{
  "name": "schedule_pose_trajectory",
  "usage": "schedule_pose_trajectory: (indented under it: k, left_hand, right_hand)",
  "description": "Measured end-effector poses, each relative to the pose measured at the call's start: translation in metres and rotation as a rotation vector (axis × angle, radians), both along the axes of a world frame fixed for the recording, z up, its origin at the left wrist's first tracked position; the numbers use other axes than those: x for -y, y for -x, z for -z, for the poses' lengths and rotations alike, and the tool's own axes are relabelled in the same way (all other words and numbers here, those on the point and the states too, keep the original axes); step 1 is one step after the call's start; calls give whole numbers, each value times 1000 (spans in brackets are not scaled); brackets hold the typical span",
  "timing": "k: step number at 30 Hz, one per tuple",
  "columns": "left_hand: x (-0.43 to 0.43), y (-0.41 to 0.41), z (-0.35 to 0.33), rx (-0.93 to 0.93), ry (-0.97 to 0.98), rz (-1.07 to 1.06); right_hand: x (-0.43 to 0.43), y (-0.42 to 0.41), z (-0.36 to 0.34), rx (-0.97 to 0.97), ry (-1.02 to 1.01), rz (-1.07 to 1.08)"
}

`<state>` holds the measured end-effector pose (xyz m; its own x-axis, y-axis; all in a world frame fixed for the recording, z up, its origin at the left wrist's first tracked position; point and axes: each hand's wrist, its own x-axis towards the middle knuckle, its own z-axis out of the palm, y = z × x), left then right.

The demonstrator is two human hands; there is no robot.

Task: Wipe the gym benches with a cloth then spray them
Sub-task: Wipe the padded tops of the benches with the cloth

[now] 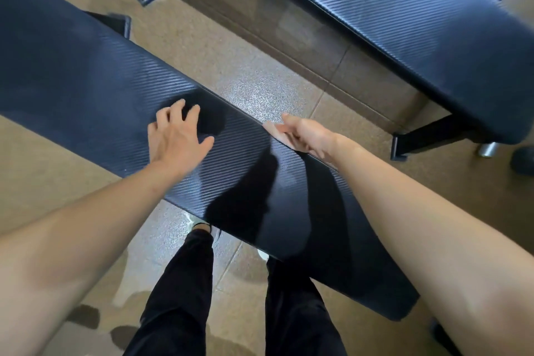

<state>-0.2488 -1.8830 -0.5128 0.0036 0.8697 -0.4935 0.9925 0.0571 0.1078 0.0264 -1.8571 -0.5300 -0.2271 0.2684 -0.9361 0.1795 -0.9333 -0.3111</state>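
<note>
Nearest to you were your own legs in dark trousers (pixel 179 283), standing on the tiled floor (pixel 260 87) against the near side of the near bench (pixel 72 61), which ran from far left to near right across the view.

Your left hand (pixel 176 136) was over the middle of that padded surface, fingers straight and spread wide, holding nothing. Its shadow fell just beyond it, so you could not tell whether the palm was pressing down or hovering just above.

Your right hand (pixel 300 136) was at the far edge of the same surface, to the right of the left hand, with the fingers bent at the edge. Whether they gripped the edge or only rested there could not be told. No cloth showed in it.

By these signs the wiping was not under way. Neither hand carried a cloth, and no streaks or wet sheen on the surface marked a finished pass. Wiping and spraying both looked left to do, though that is a judgement.

As for containers, no spray bottle, bucket or other vessel was in view.

Farther off, across a strip of floor, the far bench (pixel 404 9) lay at the upper right with nothing on it.
</note>
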Motion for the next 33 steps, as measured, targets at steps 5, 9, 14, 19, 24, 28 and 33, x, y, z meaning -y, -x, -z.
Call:
schedule_pose_trajectory:
  k: [5,9,14,19,24,28,33]
  left_hand:
    - [-14,42,3,-77,105,-17]
    - [-12,61,9,-62,104,61]
    - [-7,68,14,-34,81,92]
    - [-5,76,17,-22,70,132]
    - [-6,83,20,-15,67,164]
    - [-9,89,18,5,57,124]
    - [-24,114,15,-33,72,-158]
  right_hand:
    - [-27,33,-2,217,-94,-320]
    - [-59,46,-7,131,140,-577]
    - [-91,74,-24,78,291,-588]
    - [-104,97,-22,158,234,-519]
    - [-116,119,-12,181,199,-407]
    - [-131,134,-3,178,95,-585]
    - [-149,156,9,124,106,-706]
